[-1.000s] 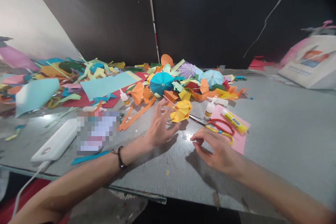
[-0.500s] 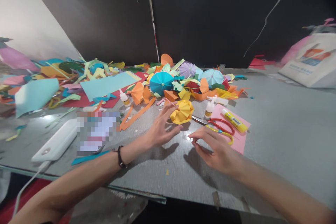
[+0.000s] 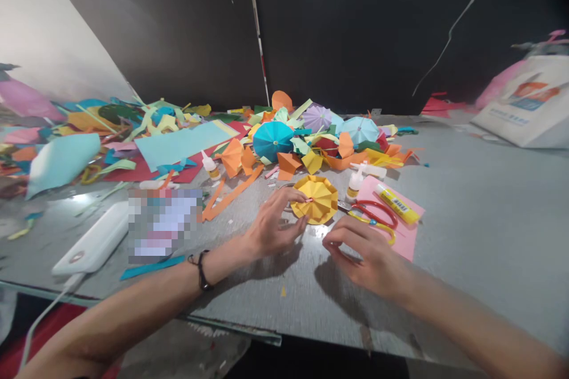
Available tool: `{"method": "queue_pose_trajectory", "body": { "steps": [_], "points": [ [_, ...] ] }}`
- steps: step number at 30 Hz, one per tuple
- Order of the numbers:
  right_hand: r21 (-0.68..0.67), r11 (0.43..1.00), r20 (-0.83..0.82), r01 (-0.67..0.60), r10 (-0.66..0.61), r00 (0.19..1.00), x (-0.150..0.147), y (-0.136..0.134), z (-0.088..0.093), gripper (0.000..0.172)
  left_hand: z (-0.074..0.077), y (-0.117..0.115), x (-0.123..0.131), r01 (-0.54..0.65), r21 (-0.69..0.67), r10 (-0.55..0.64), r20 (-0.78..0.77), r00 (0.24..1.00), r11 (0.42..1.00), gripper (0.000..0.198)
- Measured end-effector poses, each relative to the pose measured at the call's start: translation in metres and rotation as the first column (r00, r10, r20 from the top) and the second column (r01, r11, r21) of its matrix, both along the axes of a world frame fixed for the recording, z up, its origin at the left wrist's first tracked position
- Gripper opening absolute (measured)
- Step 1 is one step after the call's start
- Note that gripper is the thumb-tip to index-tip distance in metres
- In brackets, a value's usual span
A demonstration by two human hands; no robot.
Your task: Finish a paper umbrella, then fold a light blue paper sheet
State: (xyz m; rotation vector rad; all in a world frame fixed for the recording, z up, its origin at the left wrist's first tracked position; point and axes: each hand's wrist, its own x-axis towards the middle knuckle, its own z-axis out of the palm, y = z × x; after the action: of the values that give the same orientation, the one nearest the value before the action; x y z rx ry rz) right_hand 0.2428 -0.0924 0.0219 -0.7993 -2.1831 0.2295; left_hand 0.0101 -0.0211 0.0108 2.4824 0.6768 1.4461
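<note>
A pleated yellow paper disc (image 3: pixel 322 198) lies face up on the table with a small pinkish spot at its centre. My left hand (image 3: pixel 278 219) reaches over its left side, index finger near the centre and thumb at the lower edge, the two held apart. To the lower right of the disc, my right hand (image 3: pixel 360 251) has thumb and index finger pinched together; anything between them is too small to make out. Scissors (image 3: pixel 373 220) with red and yellow handles lie right of the disc, their blades partly beneath it.
A glue stick (image 3: pixel 398 204) rests on pink paper (image 3: pixel 406 243). Small glue bottles (image 3: pixel 354 182) stand nearby. Paper scraps and pleated discs, such as a blue one (image 3: pixel 273 142), pile up behind. A white power bank (image 3: pixel 93 237) and a blurred-out phone (image 3: pixel 164 225) lie left.
The yellow disc has gone from crumpled and tilted to spread out flat, slightly nearer and to the right. My left fingers have come down over it. My right hand has barely moved.
</note>
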Motion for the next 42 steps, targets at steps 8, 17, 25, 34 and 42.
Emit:
{"method": "queue_pose_trajectory", "body": {
  "steps": [8, 17, 25, 34, 42],
  "points": [
    [-0.002, 1.0, 0.061, -0.03, 0.03, 0.998, 0.004, 0.003, -0.004, 0.01, 0.005, -0.001, -0.001, 0.051, 0.034, -0.05, -0.038, 0.998, 0.998, 0.022],
    [0.025, 1.0, 0.038, 0.012, -0.013, 0.999, 0.002, 0.004, -0.004, 0.004, 0.007, -0.009, 0.001, -0.015, 0.059, 0.02, -0.079, 0.997, 0.998, 0.008],
    [0.05, 0.999, -0.006, 0.01, -0.01, 1.0, -0.001, 0.003, -0.004, 0.01, 0.008, -0.013, -0.001, -0.047, 0.054, 0.048, -0.005, 0.999, 0.997, 0.021],
    [0.02, 0.999, -0.012, 0.031, -0.03, 0.999, 0.001, 0.004, -0.007, 0.009, 0.007, -0.015, 0.003, 0.012, -0.228, 0.008, 0.086, 0.996, 0.974, 0.03],
    [0.017, 0.994, -0.074, 0.113, -0.111, 0.991, 0.007, 0.012, -0.005, 0.008, 0.002, -0.002, 0.008, 0.402, -0.77, 0.045, 0.485, 0.873, 0.495, 0.028]
  ]
}}
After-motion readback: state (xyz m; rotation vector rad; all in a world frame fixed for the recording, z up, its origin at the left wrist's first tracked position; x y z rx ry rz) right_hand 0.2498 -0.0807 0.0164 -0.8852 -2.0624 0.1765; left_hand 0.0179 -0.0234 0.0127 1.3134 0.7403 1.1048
